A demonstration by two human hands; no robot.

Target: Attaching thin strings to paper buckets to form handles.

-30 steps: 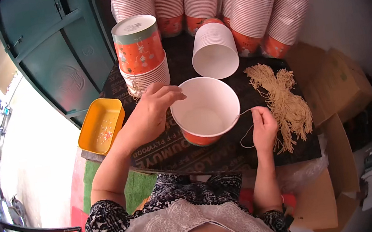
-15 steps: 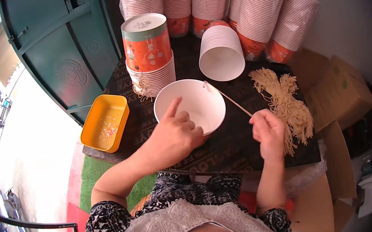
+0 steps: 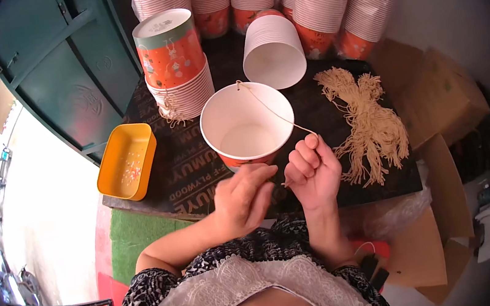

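A white-lined paper bucket (image 3: 247, 118) with an orange outside stands upright at the table's middle, its mouth facing me. A beige string (image 3: 277, 113) passes through a hole near the far rim and runs across the mouth to my right hand (image 3: 315, 168). That hand is closed, pinching the string's end between thumb and forefinger. Just in front of the bucket's near wall is my left hand (image 3: 243, 198), its fingers loosely bent and apart, with nothing visible in them. A bundle of beige strings (image 3: 368, 127) lies to the right of my right hand.
Left of the bucket stands an upside-down bucket stack (image 3: 174, 63), strings hanging by it. A yellow tray (image 3: 127, 162) with small bits sits at the table's left edge. Another bucket stack (image 3: 274, 53) lies on its side; wrapped stacks (image 3: 327, 0) line the back. Cardboard boxes (image 3: 445, 95) are at right.
My left hand has left the bucket's mouth and come down toward me. My right hand has moved left and nearer the bucket with the string. The view has shifted slightly.
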